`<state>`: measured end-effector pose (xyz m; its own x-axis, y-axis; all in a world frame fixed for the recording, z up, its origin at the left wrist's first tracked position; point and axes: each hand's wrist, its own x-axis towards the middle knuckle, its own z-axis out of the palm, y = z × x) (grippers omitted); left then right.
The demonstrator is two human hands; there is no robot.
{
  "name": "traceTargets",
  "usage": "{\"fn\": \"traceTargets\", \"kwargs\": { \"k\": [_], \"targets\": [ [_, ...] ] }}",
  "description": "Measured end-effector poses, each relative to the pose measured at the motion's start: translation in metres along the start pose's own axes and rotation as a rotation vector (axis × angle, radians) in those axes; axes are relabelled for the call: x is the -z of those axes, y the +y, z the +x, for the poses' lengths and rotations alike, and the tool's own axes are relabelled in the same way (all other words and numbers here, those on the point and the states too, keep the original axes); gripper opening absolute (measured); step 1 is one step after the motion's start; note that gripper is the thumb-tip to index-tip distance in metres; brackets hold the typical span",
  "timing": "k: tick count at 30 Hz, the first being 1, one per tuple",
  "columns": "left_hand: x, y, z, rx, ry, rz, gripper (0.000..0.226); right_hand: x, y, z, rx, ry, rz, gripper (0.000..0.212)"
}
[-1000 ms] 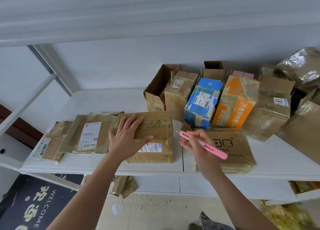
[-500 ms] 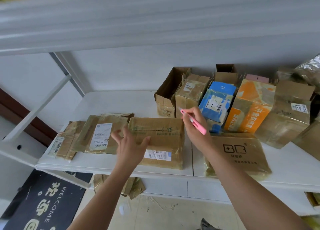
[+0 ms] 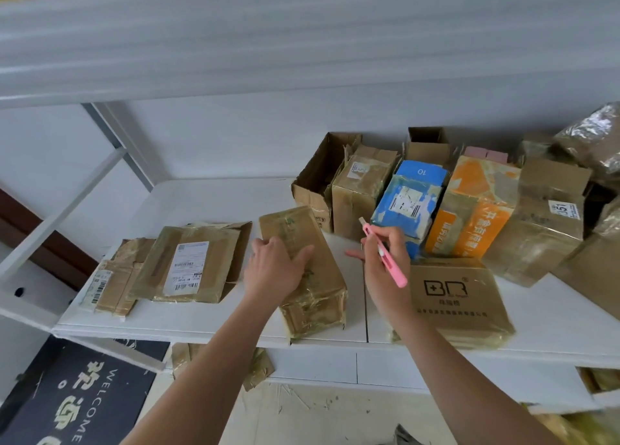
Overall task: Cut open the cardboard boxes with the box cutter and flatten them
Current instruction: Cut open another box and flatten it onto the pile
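A taped brown cardboard box (image 3: 315, 297) lies on the white shelf (image 3: 208, 206), one short end towards me. My left hand (image 3: 273, 270) rests flat on its top, fingers spread over the tape. My right hand (image 3: 382, 260) grips a pink box cutter (image 3: 385, 255) just right of the box, tip pointing up and away. Two flattened boxes (image 3: 191, 266) lie to the left. A flat brown carton with printed letters (image 3: 459, 303) lies under my right forearm.
Several unopened boxes stand at the back right: an open brown one (image 3: 318, 176), a blue one (image 3: 407, 199), an orange one (image 3: 476, 209) and taped brown ones (image 3: 540, 223). An upper shelf (image 3: 302, 35) hangs overhead. A dark welcome mat (image 3: 77, 397) lies on the floor.
The brown box has been turned from lying crosswise to pointing away from me. My left hand moved with it. My right hand with the cutter dropped back to the box's right side.
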<state>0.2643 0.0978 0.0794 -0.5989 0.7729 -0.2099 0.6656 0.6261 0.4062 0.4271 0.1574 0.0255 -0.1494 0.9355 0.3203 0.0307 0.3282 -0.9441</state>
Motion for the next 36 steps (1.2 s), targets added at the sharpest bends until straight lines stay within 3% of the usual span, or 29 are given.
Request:
{"fn": "traceTargets", "kwargs": {
  "k": [4,6,11,15,17,19,23,26,36],
  "targets": [
    [-0.013,0.027,-0.001,0.114,-0.016,0.228,0.144,-0.004,-0.004,-0.001,0.045,-0.031,-0.04,0.009],
    [-0.016,0.032,-0.001,0.132,-0.063,0.248,0.159,-0.004,-0.002,-0.001,0.063,-0.006,-0.082,0.008],
    [-0.011,0.014,0.004,0.038,-0.155,0.202,0.131,0.004,0.003,-0.003,-0.03,-0.008,0.026,0.006],
    [0.01,-0.017,0.001,-0.447,-0.363,0.23,0.119,0.008,0.003,0.003,-0.091,0.03,0.069,0.007],
    [0.016,-0.027,0.004,-0.583,-0.472,0.248,0.117,0.006,0.004,0.001,-0.145,0.004,0.061,0.005],
    [0.013,-0.032,0.007,-0.578,-0.454,0.208,0.115,0.003,0.006,-0.002,-0.16,0.001,0.065,0.003],
    [0.002,-0.038,0.003,-0.445,-0.27,0.048,0.118,0.004,0.012,-0.006,-0.215,0.014,0.165,0.004],
    [-0.005,-0.048,0.004,-0.509,-0.147,0.041,0.113,0.013,0.018,-0.009,-0.302,-0.005,0.318,0.006],
    [-0.006,-0.049,0.002,-0.534,-0.094,-0.018,0.106,0.02,0.023,-0.012,-0.334,-0.076,0.291,0.011]
  ]
}}
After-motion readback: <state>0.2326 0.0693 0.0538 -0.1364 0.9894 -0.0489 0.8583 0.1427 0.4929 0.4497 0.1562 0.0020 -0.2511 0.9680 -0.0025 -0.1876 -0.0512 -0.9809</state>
